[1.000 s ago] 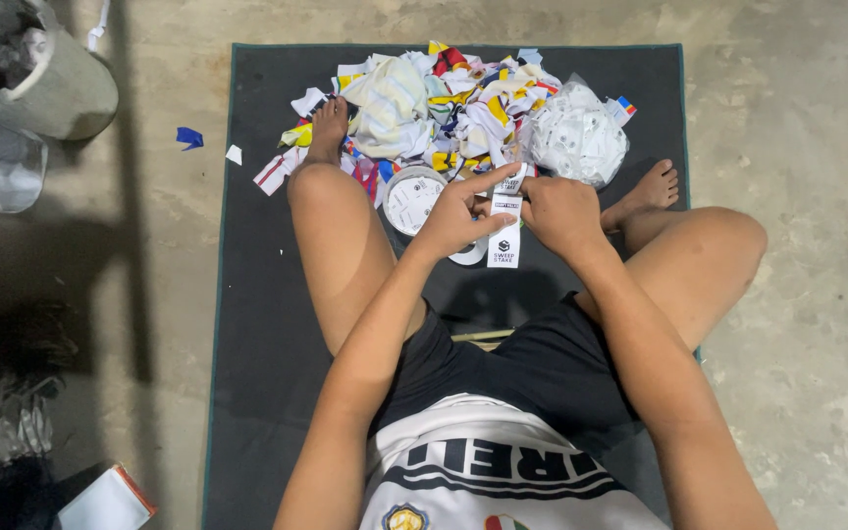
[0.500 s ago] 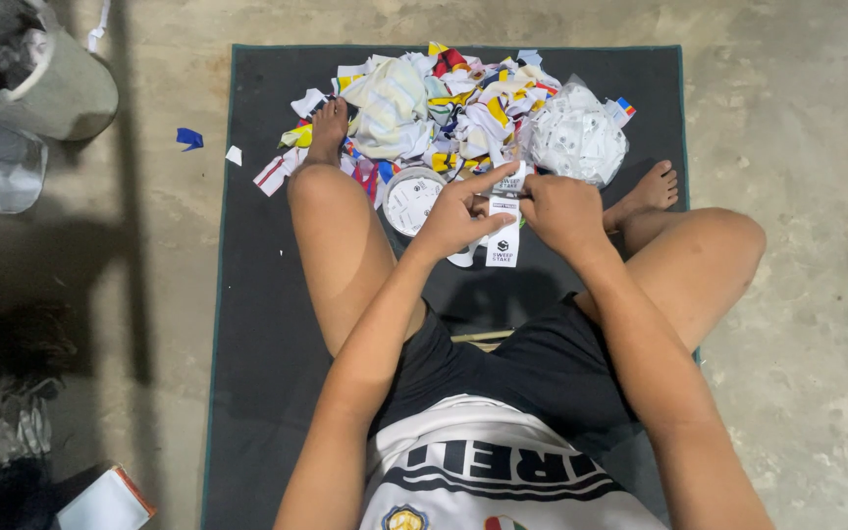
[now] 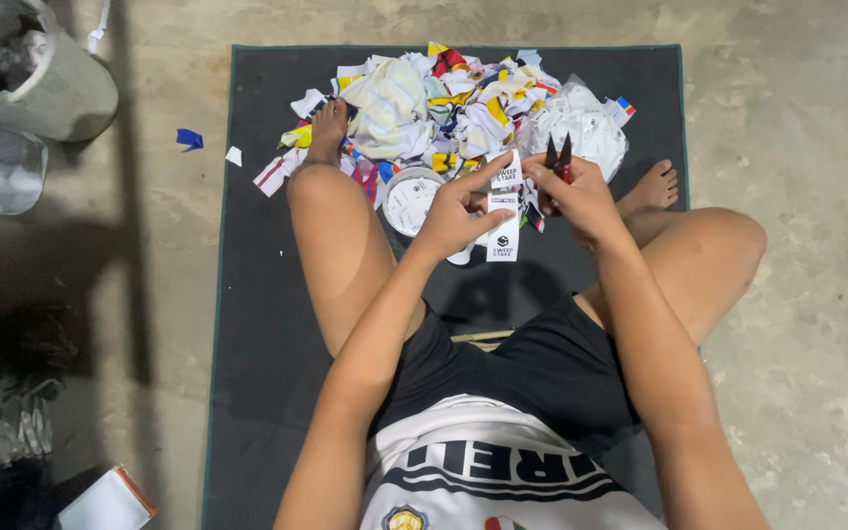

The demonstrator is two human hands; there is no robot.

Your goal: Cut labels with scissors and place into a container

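Head view: left hand point(image 3: 455, 211) pinches a white label strip point(image 3: 503, 214) hanging lengthwise toward the lap, right hand point(image 3: 581, 196) gripping small snips point(image 3: 557, 157) just beside its top, blades parted.

I see a narrow white fabric label strip with black printed blocks point(image 3: 503, 211) hanging upright, pinched near its top between my left fingers point(image 3: 483, 175). Just right of it, small thread snips with dark blades and red handles point(image 3: 558, 159) poke up from my right fingers point(image 3: 542, 177), blades parted.
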